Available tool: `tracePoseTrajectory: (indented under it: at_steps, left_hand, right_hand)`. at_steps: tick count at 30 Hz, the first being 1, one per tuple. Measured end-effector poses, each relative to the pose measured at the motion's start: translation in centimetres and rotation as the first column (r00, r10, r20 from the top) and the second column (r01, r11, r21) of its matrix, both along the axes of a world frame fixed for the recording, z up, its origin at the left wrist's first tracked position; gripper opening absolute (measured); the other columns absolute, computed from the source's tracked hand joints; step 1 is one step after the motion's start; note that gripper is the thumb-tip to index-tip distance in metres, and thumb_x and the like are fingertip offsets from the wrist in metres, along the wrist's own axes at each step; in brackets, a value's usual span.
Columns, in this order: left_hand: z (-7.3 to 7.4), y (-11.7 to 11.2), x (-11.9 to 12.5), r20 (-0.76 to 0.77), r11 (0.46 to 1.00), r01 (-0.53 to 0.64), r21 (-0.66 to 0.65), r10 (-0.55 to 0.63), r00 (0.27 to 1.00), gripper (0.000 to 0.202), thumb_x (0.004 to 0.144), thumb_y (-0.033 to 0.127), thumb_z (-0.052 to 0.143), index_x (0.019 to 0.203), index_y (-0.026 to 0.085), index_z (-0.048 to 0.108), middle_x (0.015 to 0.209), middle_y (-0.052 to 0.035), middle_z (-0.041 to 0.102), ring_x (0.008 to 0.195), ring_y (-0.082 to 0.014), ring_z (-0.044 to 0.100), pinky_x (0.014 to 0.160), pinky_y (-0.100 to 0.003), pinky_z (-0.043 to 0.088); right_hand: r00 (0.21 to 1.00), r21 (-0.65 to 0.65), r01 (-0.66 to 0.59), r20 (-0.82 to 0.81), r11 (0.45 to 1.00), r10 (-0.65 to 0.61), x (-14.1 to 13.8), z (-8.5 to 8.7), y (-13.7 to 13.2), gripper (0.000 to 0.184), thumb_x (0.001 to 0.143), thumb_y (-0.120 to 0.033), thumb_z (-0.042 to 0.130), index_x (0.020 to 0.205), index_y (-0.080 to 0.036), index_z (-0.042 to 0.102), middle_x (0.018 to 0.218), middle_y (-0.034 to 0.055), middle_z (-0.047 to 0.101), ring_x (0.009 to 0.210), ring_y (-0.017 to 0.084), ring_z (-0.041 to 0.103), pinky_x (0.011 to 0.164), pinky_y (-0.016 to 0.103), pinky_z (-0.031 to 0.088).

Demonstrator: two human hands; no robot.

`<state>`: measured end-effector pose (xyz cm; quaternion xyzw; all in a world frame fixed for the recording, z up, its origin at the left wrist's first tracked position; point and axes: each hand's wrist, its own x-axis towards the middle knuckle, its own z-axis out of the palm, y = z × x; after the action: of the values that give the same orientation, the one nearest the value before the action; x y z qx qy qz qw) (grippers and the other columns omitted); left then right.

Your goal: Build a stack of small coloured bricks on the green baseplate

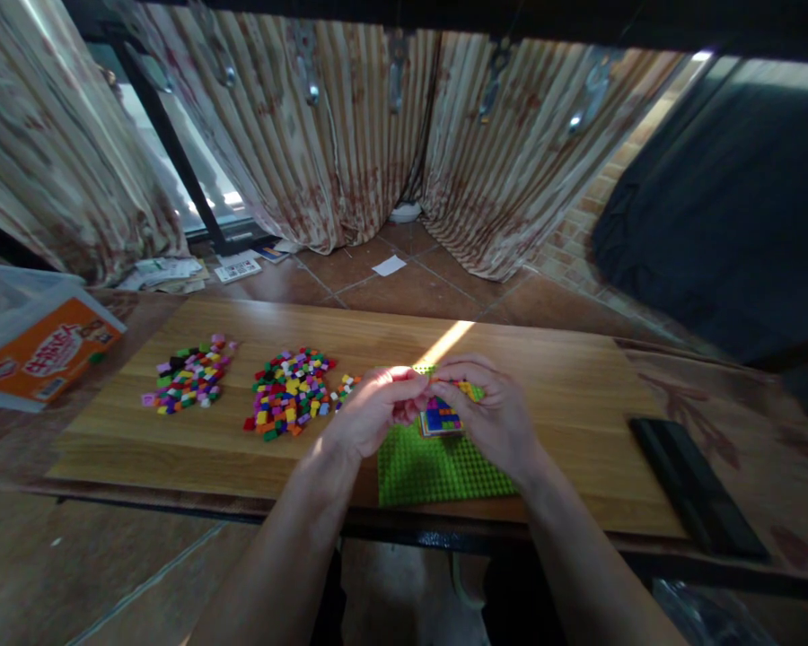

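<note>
Left hand (377, 408) and right hand (495, 417) meet fingertip to fingertip over the far edge of a green studded baseplate (437, 471), which lies at the near edge of the wooden board (566, 377). Both hands are drawn into a narrow pinch. Sun glare washes out the left fingers, so I cannot tell whether a brick sits between them. Just below the fingertips, a small panel of blue, red and yellow bricks (443, 419) stands on the plate, partly covered by the right hand.

To the left on the board lie two loose piles of small coloured bricks, the nearer pile (289, 390) close to the left wrist and the farther pile (188, 372) well apart. An orange box (40, 354) sits at the far left, and a flat black case (697, 484) at the right.

The step in hand looks like fitting a piece at the panel's far edge. That calls for lining the studs up squarely and pressing straight down while the other hand steadies the panel.
</note>
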<state>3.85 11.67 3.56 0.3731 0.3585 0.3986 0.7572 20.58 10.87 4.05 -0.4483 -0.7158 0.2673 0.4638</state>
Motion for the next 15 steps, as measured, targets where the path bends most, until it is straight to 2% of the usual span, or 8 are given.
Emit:
tracePoseTrajectory:
  at_steps: [3,5,8,10,15]
  left_hand:
    - [0.1,0.1,-0.1,0.023,0.999,-0.031,-0.015,0.031,0.999,0.019,0.074,0.028,0.067,0.067,0.012,0.059,0.06,0.0022,0.054,0.05,-0.004,0.044,0.048,-0.018,0.028]
    - [0.3,0.3,-0.2,-0.005,0.995,-0.104,-0.007,0.104,0.995,0.019,0.075,0.028,0.066,0.067,0.012,0.06,0.06,0.0025,0.054,0.049,-0.0037,0.044,0.047,-0.018,0.028]
    - [0.5,0.4,-0.2,-0.095,0.974,-0.226,0.004,0.225,0.97,0.016,0.076,0.023,0.063,0.066,0.012,0.06,0.058,0.0023,0.054,0.048,-0.0039,0.044,0.046,-0.018,0.028]
    - [0.5,0.5,-0.2,-0.12,0.966,-0.26,-0.011,0.257,0.959,0.013,0.075,0.019,0.062,0.064,0.012,0.06,0.058,0.0023,0.054,0.048,-0.004,0.045,0.044,-0.018,0.028]
    - [0.6,0.6,0.2,-0.1,0.946,-0.315,-0.073,0.307,0.946,0.005,0.074,0.013,0.06,0.07,0.012,0.062,0.061,0.0014,0.057,0.046,-0.0035,0.046,0.043,-0.016,0.03]
  right_hand:
    - [0.996,-0.068,-0.007,-0.087,0.998,0.001,1.1,0.1,0.4,0.008,0.083,-0.026,0.066,0.081,-0.025,0.073,0.087,0.0012,0.069,0.083,0.017,0.065,0.076,0.034,0.052]
    - [0.995,-0.087,-0.001,-0.101,0.996,-0.008,2.0,0.1,0.7,0.008,0.082,-0.028,0.067,0.082,-0.025,0.074,0.086,0.001,0.07,0.081,0.017,0.065,0.075,0.033,0.053]
    - [0.999,-0.053,0.03,0.028,0.998,-0.028,3.0,0.1,0.9,0.01,0.084,-0.029,0.066,0.082,-0.025,0.075,0.087,0.0017,0.072,0.083,0.018,0.066,0.077,0.034,0.054]
    - [0.991,-0.033,0.019,0.132,0.999,-0.015,3.2,0.2,0.8,0.011,0.085,-0.029,0.064,0.084,-0.025,0.075,0.089,0.0026,0.072,0.086,0.018,0.066,0.08,0.036,0.053]
    - [0.95,-0.076,-0.047,0.305,0.996,0.068,2.9,0.5,0.3,0.012,0.087,-0.027,0.063,0.085,-0.025,0.074,0.094,0.0044,0.07,0.089,0.02,0.064,0.083,0.038,0.052]
